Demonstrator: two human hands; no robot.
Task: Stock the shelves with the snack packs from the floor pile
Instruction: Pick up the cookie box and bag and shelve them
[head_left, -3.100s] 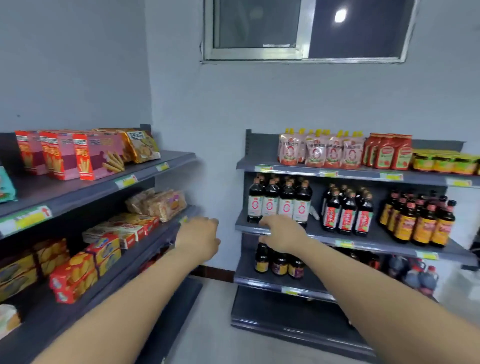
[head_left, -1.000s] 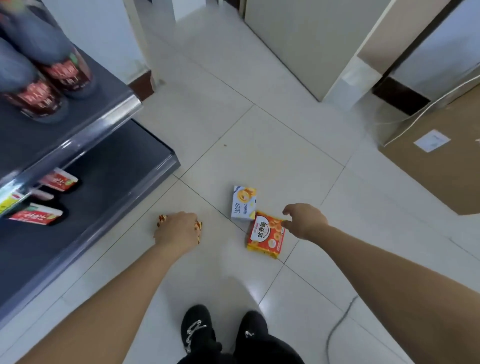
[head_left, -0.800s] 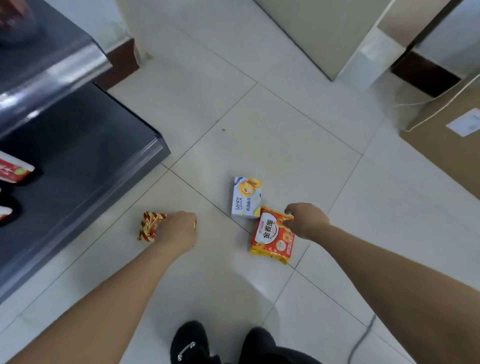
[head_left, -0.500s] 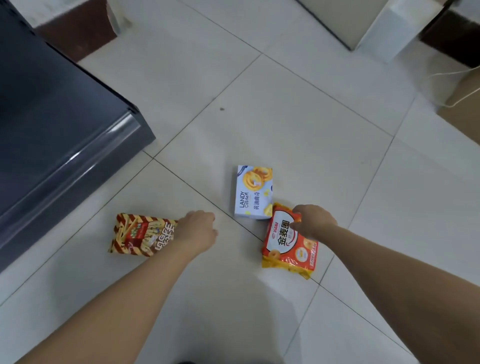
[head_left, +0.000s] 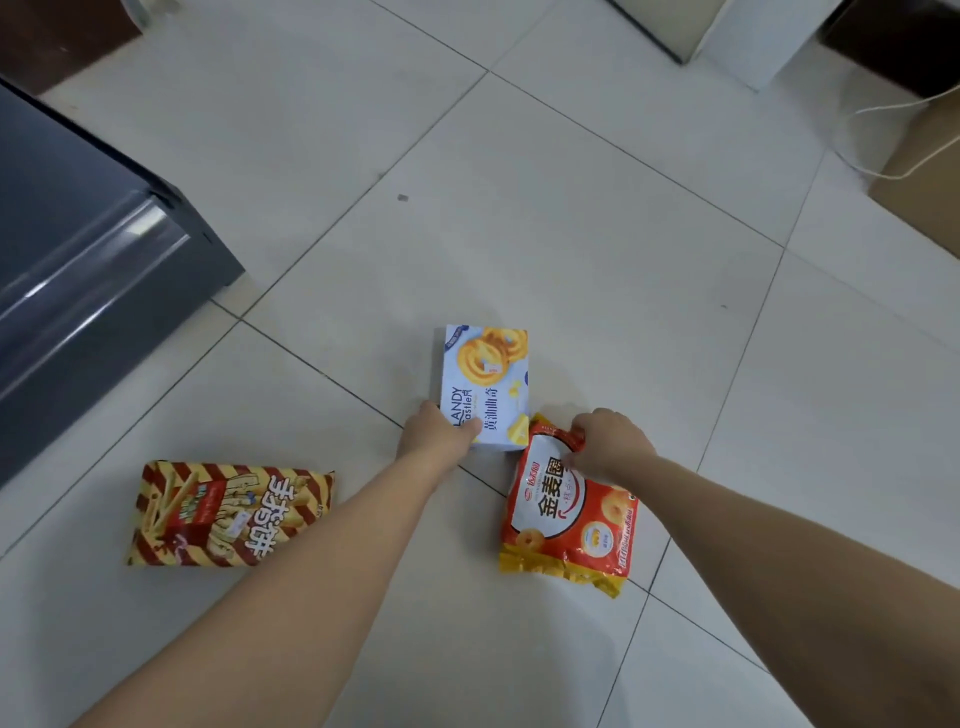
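Box (head_left: 485, 387) reading "LANDY Castle" meets left hand (head_left: 435, 435).

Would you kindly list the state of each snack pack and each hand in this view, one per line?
Blue cookie box: flat on the floor, its near corner gripped by the left hand.
Red ring-snack bag: lying on the floor, its top edge pinched by the right hand.
Striped stick-snack bag: flat on the floor, untouched.
Left hand: closed on the box.
Right hand: closed on the bag.
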